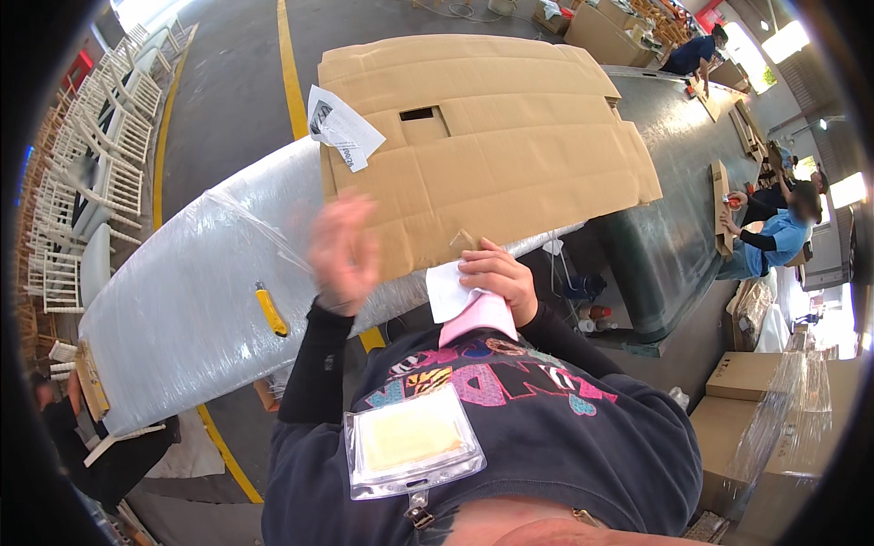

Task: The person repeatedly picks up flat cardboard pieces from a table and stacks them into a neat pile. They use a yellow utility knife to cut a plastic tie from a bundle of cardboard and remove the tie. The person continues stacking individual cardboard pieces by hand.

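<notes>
Your right hand pinching white and pink paper slips at edge of flat brown cardboard sheet; left hand blurred, open, empty. Risk: yellow utility knife sliding off slick plastic-wrapped tabletop.

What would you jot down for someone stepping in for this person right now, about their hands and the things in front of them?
Left hand: raised, open and blurred in motion, holding nothing, just off the left edge of the flattened cardboard box.
Right hand: gripping white and pink paper sheets against the chest, at the near edge of the cardboard.
The cardboard lies flat on a long plastic-wrapped panel. A yellow utility knife lies on the wrap, untouched. A folded printed sheet sits at the cardboard's left corner.
Done: panel wrapped, cardboard laid on it.
Left: cardboard is unfolded, nothing taped or cut as far as shows.
</notes>
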`<state>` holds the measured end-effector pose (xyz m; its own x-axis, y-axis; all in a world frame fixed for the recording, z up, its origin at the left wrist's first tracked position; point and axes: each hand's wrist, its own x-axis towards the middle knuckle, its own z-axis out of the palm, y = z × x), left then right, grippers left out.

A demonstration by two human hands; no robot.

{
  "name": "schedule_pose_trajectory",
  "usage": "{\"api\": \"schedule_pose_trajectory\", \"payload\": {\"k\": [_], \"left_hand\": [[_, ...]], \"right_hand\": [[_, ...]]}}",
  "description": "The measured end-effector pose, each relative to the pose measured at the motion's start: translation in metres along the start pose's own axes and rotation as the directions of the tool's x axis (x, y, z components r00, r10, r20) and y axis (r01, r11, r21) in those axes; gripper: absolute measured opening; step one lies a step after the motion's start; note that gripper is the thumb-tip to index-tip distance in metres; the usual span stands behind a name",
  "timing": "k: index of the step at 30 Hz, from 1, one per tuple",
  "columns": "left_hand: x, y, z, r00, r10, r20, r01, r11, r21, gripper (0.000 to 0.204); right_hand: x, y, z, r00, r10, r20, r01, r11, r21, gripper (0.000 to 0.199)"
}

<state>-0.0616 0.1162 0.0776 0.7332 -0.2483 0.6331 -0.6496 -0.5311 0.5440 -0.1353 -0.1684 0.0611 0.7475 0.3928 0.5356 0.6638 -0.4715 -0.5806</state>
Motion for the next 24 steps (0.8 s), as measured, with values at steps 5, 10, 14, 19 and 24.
{"api": "schedule_pose_trajectory", "payload": {"k": [5,10,14,19,24], "left_hand": [[0.038,0.016,0.05,0.932,0.037,0.36,-0.176,0.915,0.363,0.051],[0.032,0.009,0.061,0.916,-0.006,0.401,-0.145,0.928,0.344,0.053],[0.034,0.011,0.051,0.911,-0.05,0.409,-0.118,0.919,0.375,0.055],[0.033,0.012,0.053,0.922,-0.035,0.387,-0.117,0.924,0.363,0.056],[0.033,0.01,0.06,0.944,0.005,0.329,-0.105,0.952,0.288,0.05]], "right_hand": [[0.008,0.011,0.009,0.906,0.394,-0.154,-0.245,0.786,0.567,0.008],[0.031,0.034,-0.04,0.545,0.838,-0.037,-0.092,0.104,0.99,0.023],[0.09,0.037,-0.072,0.657,0.744,-0.122,-0.214,0.339,0.916,0.028],[0.194,0.072,-0.039,0.868,0.495,0.051,-0.39,0.612,0.688,0.029],[0.3,0.069,0.059,0.938,0.286,0.195,-0.262,0.955,-0.138,0.08]]}}
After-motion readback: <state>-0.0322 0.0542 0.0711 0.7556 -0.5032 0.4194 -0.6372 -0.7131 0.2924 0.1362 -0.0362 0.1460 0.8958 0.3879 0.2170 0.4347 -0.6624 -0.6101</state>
